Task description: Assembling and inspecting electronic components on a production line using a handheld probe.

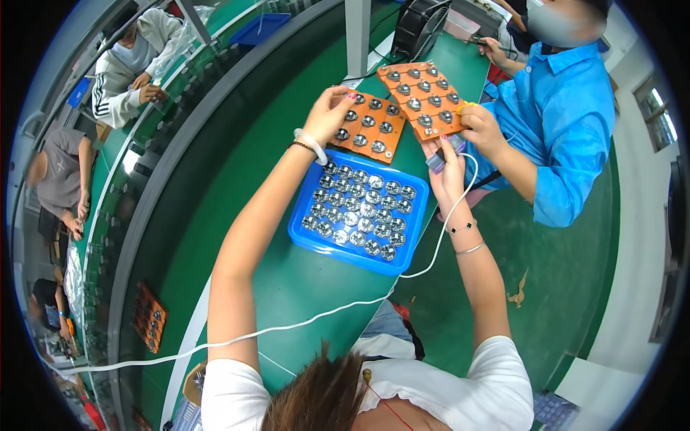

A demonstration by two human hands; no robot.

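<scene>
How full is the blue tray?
Well filled, not empty: the blue tray holds rows of round parts, with its bottom showing between them.

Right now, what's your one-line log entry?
left hand: at left orange board; right hand: holding purple device; co-worker's hand: holding right orange board; blue tray: round modules

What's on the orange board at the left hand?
Round parts sit in rows on the orange board. The left hand covers its upper-left corner; what's beneath is hidden.
</scene>
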